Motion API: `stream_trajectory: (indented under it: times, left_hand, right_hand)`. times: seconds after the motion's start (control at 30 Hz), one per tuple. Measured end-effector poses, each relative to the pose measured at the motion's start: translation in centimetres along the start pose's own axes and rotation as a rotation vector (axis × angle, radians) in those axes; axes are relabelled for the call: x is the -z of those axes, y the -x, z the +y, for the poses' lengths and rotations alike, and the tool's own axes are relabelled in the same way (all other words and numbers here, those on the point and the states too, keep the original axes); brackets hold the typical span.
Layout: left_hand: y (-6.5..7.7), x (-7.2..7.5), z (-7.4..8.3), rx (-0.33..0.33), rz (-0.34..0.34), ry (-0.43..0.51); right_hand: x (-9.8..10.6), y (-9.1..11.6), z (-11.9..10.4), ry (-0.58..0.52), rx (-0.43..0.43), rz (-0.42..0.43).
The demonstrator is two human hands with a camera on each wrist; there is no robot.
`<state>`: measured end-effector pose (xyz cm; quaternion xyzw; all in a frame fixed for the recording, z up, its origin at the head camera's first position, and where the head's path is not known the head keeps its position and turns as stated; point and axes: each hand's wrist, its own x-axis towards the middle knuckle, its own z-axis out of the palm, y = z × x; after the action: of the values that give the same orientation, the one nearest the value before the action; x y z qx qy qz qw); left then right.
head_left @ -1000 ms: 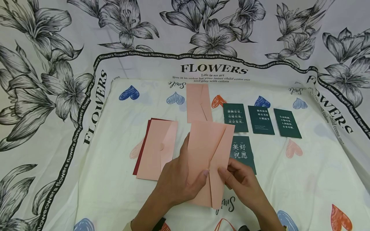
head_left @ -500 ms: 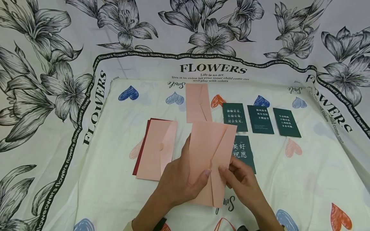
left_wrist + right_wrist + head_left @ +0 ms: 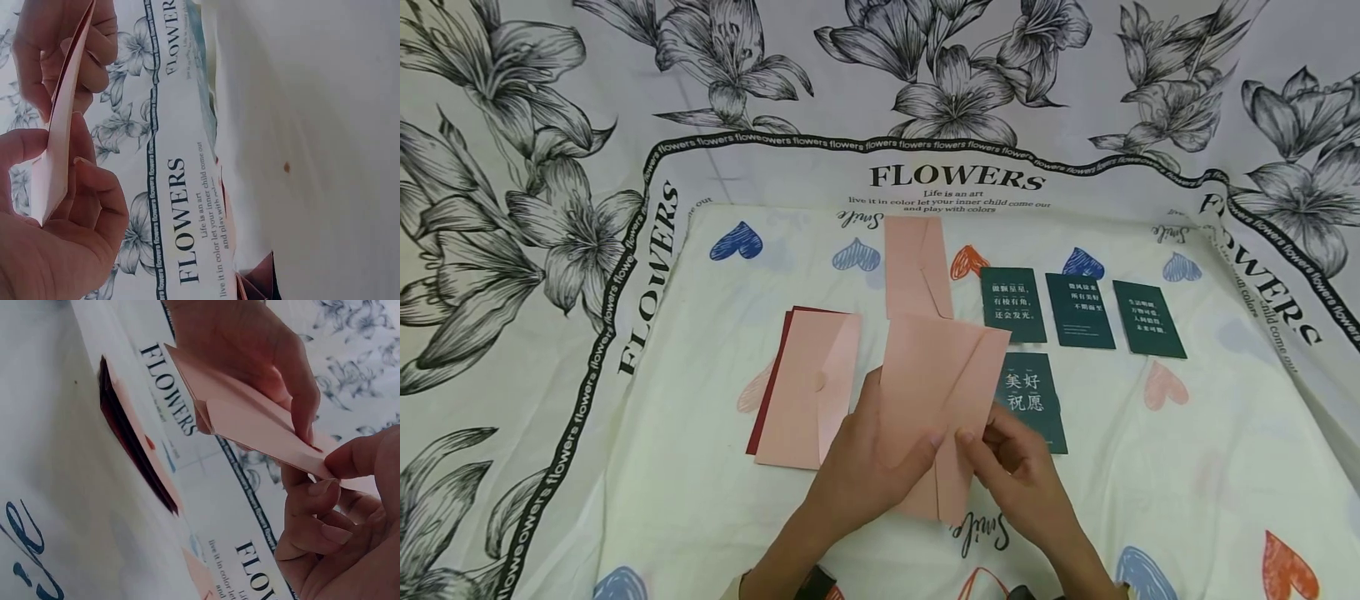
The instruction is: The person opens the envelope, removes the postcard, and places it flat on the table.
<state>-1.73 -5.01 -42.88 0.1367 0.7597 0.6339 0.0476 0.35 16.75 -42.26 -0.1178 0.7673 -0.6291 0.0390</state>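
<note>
A pink paper envelope (image 3: 925, 375) is held up over the table in both hands, its slanted flap facing up. My left hand (image 3: 865, 471) grips it from the left, thumb across the front and fingers behind. At its right edge my right hand (image 3: 1018, 471) pinches the paper between thumb and fingers. The left wrist view shows the envelope (image 3: 59, 144) nearly edge-on, with a slim gap along its upper part. In the right wrist view, the left thumb presses on the envelope (image 3: 250, 419) while the right fingertips nip its edge.
Left of the hands, a pink envelope (image 3: 805, 383) lies over a dark red one (image 3: 767, 400). Another pink envelope (image 3: 913, 267) lies behind. Green printed cards (image 3: 1078, 310) form a row at right, with one more green card (image 3: 1037, 408) partly behind the right hand.
The held envelope has shifted slightly left and its lower end sits a little higher in view. My right hand has moved slightly left with it. The cards and other envelopes stay put.
</note>
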Motion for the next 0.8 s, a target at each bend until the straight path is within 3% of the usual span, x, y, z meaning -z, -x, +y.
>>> stream_trajectory:
  times: [0.43,0.6,0.8]
  left_hand:
    - [0.1,1.4,-0.2,0.047,-0.013,0.054]
    - [-0.1,2.8,-0.2,0.122,0.006,-0.002]
    - [-0.2,5.7,-0.8,0.2,0.057,-0.116]
  right_hand:
    - [-0.8,-0.6,0.3,0.022,0.041,-0.046]
    - [-1.0,-0.7,0.4,0.096,0.011,-0.066]
    - [-0.7,-0.6,0.4,0.14,-0.047,-0.065]
